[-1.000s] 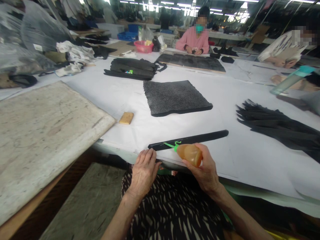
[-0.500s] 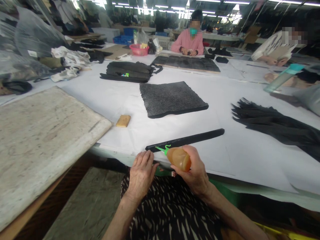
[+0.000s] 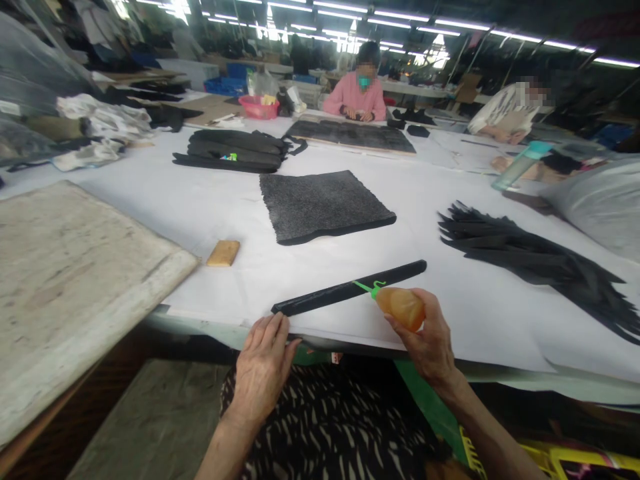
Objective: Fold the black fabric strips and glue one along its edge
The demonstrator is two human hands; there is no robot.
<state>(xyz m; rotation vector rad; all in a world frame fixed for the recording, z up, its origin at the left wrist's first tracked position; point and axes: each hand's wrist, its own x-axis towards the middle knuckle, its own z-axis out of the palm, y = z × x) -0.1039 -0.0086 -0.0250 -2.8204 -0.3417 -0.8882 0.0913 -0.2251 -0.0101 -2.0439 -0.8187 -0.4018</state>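
My right hand (image 3: 430, 340) is wrapped round a soft glue bottle (image 3: 401, 307) with amber contents and a green nozzle. The nozzle tip touches or hovers just over a narrow black fabric strip (image 3: 345, 290), right of its middle; which of the two I cannot tell. A wet-looking shine runs along the strip's left part. At the strip's left end lies my left hand (image 3: 263, 363), fingers flat on the table edge, fingertips against the strip and the thumb apart. Beyond the strip sits a dark grey textured fabric panel (image 3: 325, 203) with a black edge.
A small tan block (image 3: 223, 253) lies left of the strip. A stained pale board (image 3: 75, 267) covers the left side. Black fabric strips (image 3: 530, 257) fan out at right. Farther back are a black fabric bundle (image 3: 235, 148), a pink basket (image 3: 259, 108), and a co-worker in pink (image 3: 355, 100).
My right hand has drawn the glue bottle rightward along the strip, from near its left end to past its middle. My left hand stays at the left end. The view has shifted slightly.
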